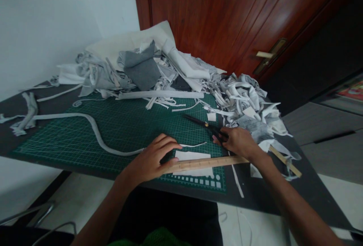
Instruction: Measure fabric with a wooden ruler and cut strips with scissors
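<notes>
My right hand (236, 140) is closed around the handles of black scissors (208, 125), whose blades point left and away over the green cutting mat (127, 125). My left hand (155, 157) rests near the front of the mat, thumb and fingers apart. Its thumb lies by the left part of a wooden ruler (198, 163), which crosses a small white fabric piece (194, 155). A long pale fabric strip (98, 134) runs from the left and passes beneath this hand. Beyond the fingertips shows a thin strip end (195, 145).
Heaped grey and white fabric scraps (141, 68) line the back, with another pile (244, 95) at the right. A flat strip (161, 94) lies along the mat's far edge. A wooden stick (285, 161) sits at the right. Behind stands a wooden door (204, 15).
</notes>
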`<state>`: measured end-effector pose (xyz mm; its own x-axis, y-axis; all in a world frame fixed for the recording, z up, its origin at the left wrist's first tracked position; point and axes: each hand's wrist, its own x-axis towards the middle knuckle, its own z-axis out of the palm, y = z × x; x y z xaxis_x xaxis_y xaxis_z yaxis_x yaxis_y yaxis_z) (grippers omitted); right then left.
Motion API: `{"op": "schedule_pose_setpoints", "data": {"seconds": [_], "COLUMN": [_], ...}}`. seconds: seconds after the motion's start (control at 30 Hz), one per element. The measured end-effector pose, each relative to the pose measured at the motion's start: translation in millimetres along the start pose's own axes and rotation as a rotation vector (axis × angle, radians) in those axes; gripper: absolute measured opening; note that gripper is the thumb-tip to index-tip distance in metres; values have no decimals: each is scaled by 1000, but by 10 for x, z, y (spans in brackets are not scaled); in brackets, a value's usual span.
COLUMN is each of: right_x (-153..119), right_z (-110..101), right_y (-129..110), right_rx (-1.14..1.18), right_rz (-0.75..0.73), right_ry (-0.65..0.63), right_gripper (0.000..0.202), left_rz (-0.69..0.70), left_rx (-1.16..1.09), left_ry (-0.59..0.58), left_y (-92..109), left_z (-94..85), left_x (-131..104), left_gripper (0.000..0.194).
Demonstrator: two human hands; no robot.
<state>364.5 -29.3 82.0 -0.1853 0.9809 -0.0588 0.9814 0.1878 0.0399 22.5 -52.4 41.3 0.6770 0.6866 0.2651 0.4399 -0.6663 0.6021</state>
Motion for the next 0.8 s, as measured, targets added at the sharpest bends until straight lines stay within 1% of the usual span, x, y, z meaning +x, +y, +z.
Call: {"op": "schedule_pose_setpoints", "data": {"seconds": [0.07,0.13,0.2,0.3,0.47,0.63,0.7,0.8], "right_x": [119,251,394,614,914,1133,1202,1267], "right_z": [-72,-143,-198,-240,-229,-192,-176,-147], "right_y": [-102,-179,-225,-247,-245,-221,-203,-181], "right_rx": [-50,-63,-53,-9,97,192,217,231], "right_rz": [1,-24,-74,-150,-241,-326,-348,-369], "right_ry": [-26,-52,-68,-79,-132,-189,-182,-130], "right_gripper": [24,23,24,22,25,40,45,45], "left_rz": [52,81,84,82,74,33,21,11], "left_rx": [12,14,13,18,15,-25,-20,0], "left_ry": [-27,-71,-115,-134,-151,-173,-170,-149], "left_y": [26,50,66,64,33,18,14,2], "left_z": [-11,-13,-9,3,6,-16,-19,-12], "left_x": [-10,-13,-10,-6,0,10,10,7], "left_gripper": [28,31,35,31,22,19,20,21]}}
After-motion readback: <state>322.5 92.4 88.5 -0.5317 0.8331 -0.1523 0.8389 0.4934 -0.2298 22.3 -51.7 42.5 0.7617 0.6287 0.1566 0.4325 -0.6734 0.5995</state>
